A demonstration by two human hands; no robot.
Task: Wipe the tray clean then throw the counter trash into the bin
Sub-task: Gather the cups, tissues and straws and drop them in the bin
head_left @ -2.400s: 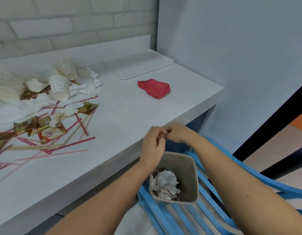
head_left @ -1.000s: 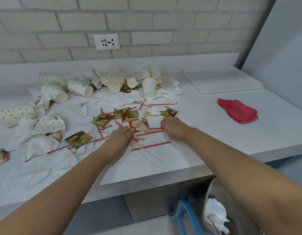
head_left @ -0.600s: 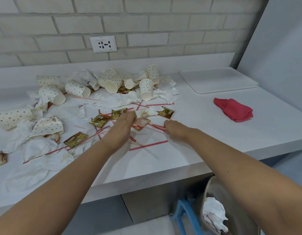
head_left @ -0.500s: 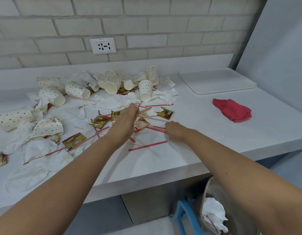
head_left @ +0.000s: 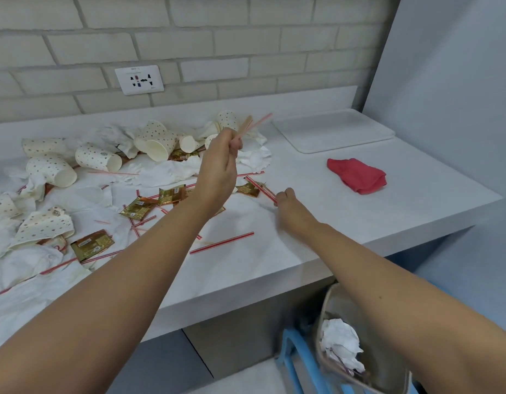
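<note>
My left hand [head_left: 219, 163] is raised above the counter, closed on a wooden stirrer and a red straw [head_left: 253, 125] that stick up to the right. My right hand [head_left: 288, 204] rests low on the counter, pinching the end of a red-striped straw [head_left: 260, 189]. Trash covers the left half of the white counter [head_left: 345, 211]: dotted paper cups [head_left: 98, 160], crumpled napkins [head_left: 166, 172], gold sachets [head_left: 138, 207] and loose straws [head_left: 222, 243]. The white tray [head_left: 334, 133] lies at the back right. The beige bin [head_left: 331, 302] stands below the counter edge with crumpled paper inside.
A red cloth [head_left: 356, 174] lies on the counter in front of the tray. A blue plastic chair [head_left: 291, 359] holds the bin. A wall socket [head_left: 139, 79] sits on the brick wall. A grey wall closes off the right side.
Both hands came from over the bin to the counter. My left hand has since lifted with the stirrer and straw; my right hand has taken hold of a striped straw and drawn it nearer.
</note>
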